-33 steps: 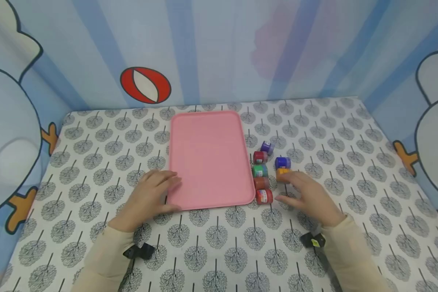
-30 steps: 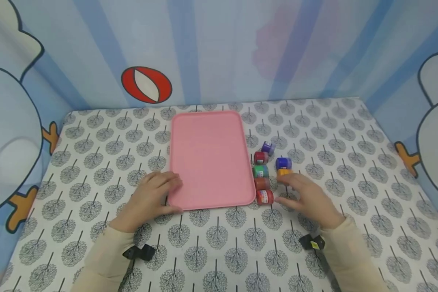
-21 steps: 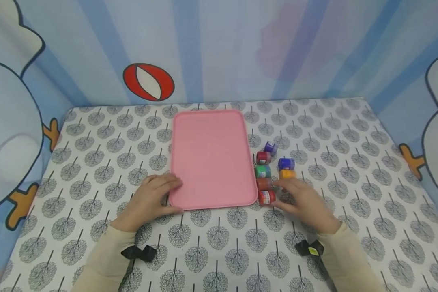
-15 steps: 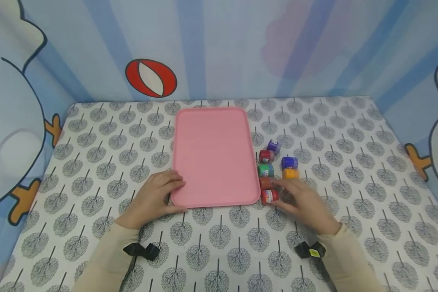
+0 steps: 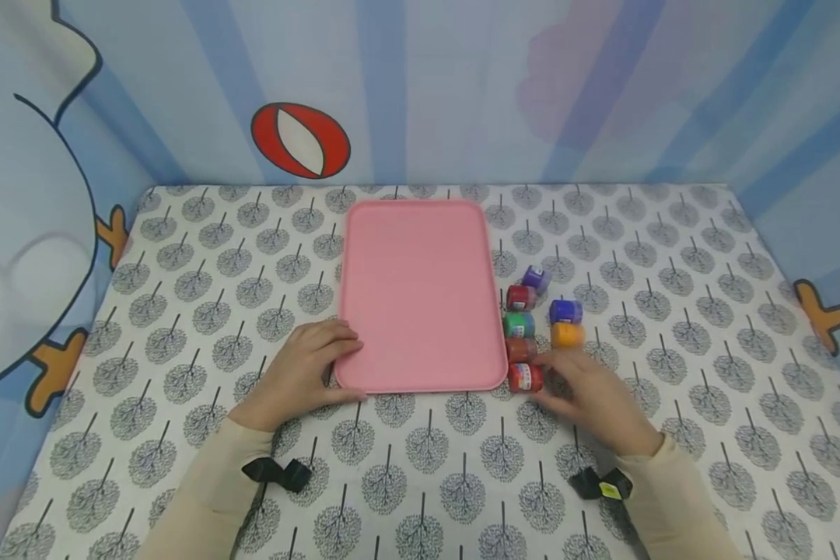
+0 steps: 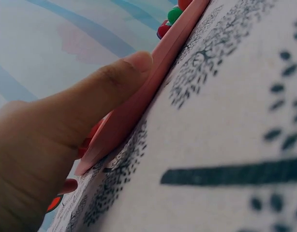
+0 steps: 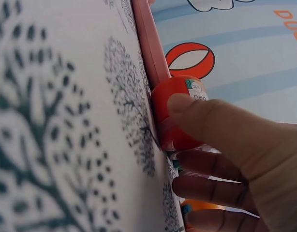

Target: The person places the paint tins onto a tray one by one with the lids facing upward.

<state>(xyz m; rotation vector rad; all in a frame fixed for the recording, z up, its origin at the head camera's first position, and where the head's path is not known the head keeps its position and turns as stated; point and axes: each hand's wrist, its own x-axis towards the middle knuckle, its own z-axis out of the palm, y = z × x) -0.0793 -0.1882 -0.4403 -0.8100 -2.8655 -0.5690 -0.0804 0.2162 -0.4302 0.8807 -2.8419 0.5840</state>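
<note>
1. Surface: tree-print cloth (image 5: 427,486). Backdrop: blue-striped wall (image 5: 455,93).
2. Pink tray (image 5: 423,295): long axis toward wall. Left hand (image 5: 306,372), spread wide, touches near-left corner.
3. Red jar (image 5: 523,378): on its side beside near-right corner, axis left-to-right. Right hand (image 5: 595,400) at its right end; cannot tell whether gripping.

Reads "DUC" in tilted orange capitals on the striped backdrop (image 7: 259,55) in the right wrist view, cut off at the frame's edge. Shows small dark lettering on the white label (image 7: 199,88) of the red jar (image 7: 173,86), too unclear to read.
</note>
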